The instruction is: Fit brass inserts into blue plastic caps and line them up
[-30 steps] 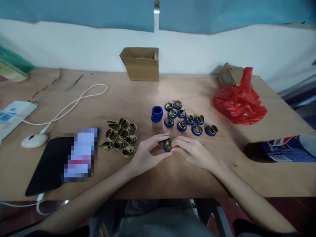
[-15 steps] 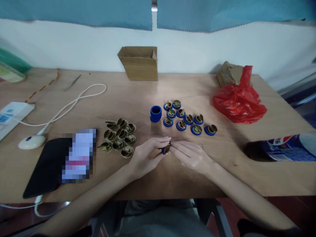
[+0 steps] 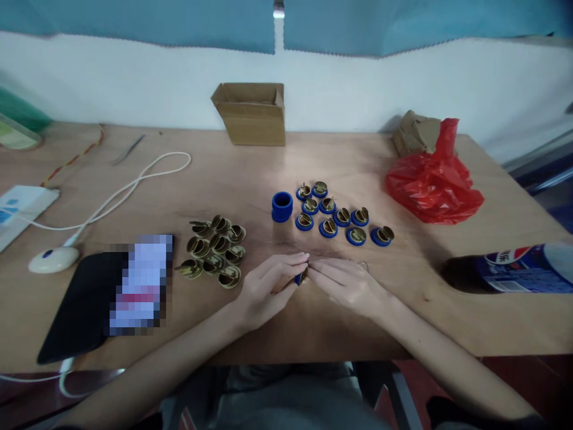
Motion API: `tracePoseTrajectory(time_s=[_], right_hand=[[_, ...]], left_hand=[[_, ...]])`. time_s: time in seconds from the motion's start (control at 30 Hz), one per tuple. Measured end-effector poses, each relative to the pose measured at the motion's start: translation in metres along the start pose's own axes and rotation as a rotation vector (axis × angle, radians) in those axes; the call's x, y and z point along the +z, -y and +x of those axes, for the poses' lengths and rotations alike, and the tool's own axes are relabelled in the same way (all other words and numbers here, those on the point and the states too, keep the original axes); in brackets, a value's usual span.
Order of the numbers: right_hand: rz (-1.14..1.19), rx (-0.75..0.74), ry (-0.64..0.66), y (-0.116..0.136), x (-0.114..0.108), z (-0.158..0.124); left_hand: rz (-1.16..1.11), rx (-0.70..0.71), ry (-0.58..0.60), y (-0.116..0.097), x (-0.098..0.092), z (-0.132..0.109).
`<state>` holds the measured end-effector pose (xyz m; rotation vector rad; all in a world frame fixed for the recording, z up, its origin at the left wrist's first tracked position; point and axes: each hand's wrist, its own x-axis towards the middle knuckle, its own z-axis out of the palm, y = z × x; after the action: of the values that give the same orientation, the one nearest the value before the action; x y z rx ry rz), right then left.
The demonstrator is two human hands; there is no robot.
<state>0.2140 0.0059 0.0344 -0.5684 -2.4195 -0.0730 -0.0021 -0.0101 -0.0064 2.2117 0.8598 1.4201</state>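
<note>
The left hand (image 3: 264,288) is lying low on the table (image 3: 250,173), fingers curled inward and pinching a small brass-and-blue cap (image 3: 301,276) at the fingertips. The right hand (image 3: 347,283) is meeting it from the other side, its fingers stretched out and pressing on the same cap. Bare brass caps (image 3: 215,249) are sitting just left of the hands, blue-ringed caps (image 3: 340,218) just behind. Open wood is lying right of the wrists, up to the bottle (image 3: 514,269).
</note>
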Motion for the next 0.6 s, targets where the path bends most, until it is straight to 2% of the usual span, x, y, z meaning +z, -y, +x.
tracePoseTrajectory(time_s=[0.23, 0.37, 0.47, 0.6], right_hand=[[-0.053, -0.025, 0.029, 0.0017, -0.0008, -0.0012], [-0.004, 0.009, 0.043, 0.0015, 0.0013, -0.0027], [0.118, 0.092, 0.075, 0.0017, 0.003, -0.0029], [0.386, 0.301, 0.049, 0.0063, 0.0055, 0.0004]], left_hand=[[0.022, 0.007, -0.003, -0.0005, 0.0, 0.0019], [0.01, -0.002, -0.005, 0.0019, 0.0007, 0.003], [-0.035, -0.092, -0.019, 0.0024, 0.0013, 0.0042], [-0.087, -0.147, -0.026, 0.0009, 0.0019, 0.0048]])
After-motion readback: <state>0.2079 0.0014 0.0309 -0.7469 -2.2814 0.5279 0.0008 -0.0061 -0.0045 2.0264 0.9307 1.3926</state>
